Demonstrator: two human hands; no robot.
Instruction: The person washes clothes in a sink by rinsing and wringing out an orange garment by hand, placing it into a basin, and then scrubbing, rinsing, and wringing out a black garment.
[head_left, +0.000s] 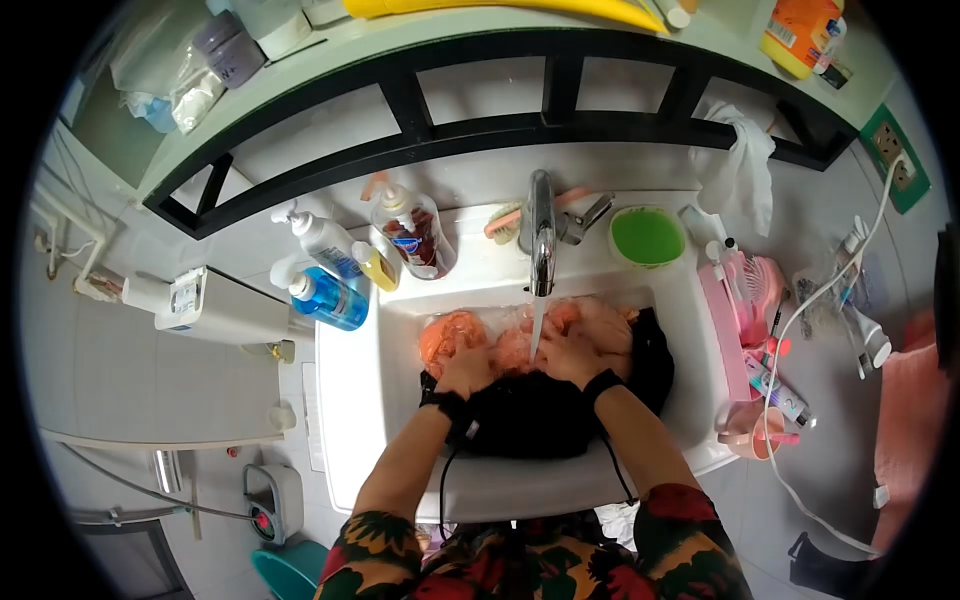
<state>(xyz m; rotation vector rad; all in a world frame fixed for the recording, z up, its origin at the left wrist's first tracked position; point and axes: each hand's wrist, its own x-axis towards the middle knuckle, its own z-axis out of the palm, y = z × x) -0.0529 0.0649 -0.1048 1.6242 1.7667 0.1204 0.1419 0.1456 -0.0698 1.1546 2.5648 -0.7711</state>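
Left hand [467, 368], right hand [568, 357] half-spread on orange fabric [449, 335] (grip unclear), faucet [542, 232] jutting ahead, bottles [329, 299] leftward

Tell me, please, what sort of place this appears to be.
Probably a bathroom: there is a white sink with a running tap, a blue pump bottle at its corner and a pink hairbrush beside it.

This is a bathroom, as the basin [348, 420], tap [541, 240], pump bottles [332, 298], hairbrush [762, 282] and tiled wall [150, 380] show.
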